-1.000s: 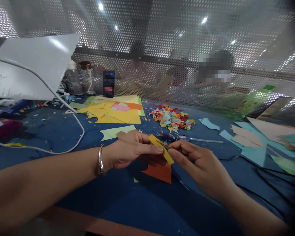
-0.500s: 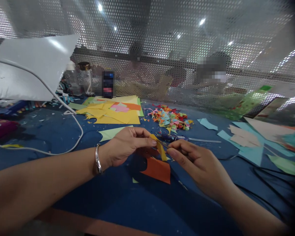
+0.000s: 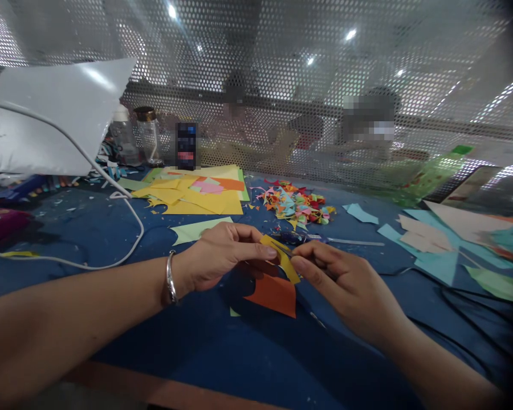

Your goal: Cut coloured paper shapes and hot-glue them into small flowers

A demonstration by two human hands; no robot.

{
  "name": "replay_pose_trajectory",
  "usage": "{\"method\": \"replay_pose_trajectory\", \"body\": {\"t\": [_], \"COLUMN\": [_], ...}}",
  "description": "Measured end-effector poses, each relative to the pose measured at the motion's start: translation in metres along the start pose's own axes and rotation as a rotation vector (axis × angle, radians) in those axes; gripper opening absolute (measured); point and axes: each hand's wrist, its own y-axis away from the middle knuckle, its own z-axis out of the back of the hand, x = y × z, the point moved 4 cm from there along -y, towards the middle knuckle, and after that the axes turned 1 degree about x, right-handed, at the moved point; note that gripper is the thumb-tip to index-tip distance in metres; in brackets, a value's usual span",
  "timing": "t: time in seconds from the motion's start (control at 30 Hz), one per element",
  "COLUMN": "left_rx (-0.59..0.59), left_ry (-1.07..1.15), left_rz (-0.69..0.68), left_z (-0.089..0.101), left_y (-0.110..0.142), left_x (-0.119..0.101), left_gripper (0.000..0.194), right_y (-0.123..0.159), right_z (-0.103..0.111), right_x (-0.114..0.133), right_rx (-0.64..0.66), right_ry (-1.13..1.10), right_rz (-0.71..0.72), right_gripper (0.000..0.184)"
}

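My left hand (image 3: 228,250), with a silver bracelet on its wrist, pinches a folded-looking strip of yellow paper (image 3: 288,267) between thumb and fingers. Opposite it, my right hand (image 3: 331,270) is closed on a thin, dark metal tool (image 3: 282,247). The tool's narrow end reaches to the yellow paper, but its kind cannot be made out. Below the hands lies a piece of orange paper (image 3: 276,295) with a curved cut-out. A pen-like dark tool (image 3: 314,315) rests beside it, partly hidden.
Small coloured paper scraps (image 3: 297,205) form a heap beyond my hands. Stacked yellow sheets (image 3: 200,202) lie at the back left, near a phone (image 3: 187,145) and bottles (image 3: 147,134). Blue and pink papers (image 3: 427,239) are at right. A white cable (image 3: 142,228) and black cables (image 3: 457,324) cross the table.
The yellow paper has swung slightly to the right and shows more of its face. The thin tool's end now lies against it at a different angle. Both hands have barely moved.
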Motion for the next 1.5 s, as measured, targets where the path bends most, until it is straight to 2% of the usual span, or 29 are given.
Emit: {"method": "replay_pose_trajectory", "body": {"t": [0.2, 1.5], "left_rx": [0.028, 0.123], "left_ry": [-0.026, -0.093], "left_rz": [0.016, 0.119], "left_z": [-0.0009, 0.0022], "left_y": [0.0001, -0.0016], "left_x": [0.0009, 0.0021], "left_gripper": [0.04, 0.034], "right_y": [0.0001, 0.0028], "right_z": [0.0006, -0.0027], "right_x": [0.0041, 0.0044], "right_rx": [-0.008, 0.091], "right_ry": [0.012, -0.018], "right_rz": [0.034, 0.022], "right_gripper": [0.031, 0.035]}}
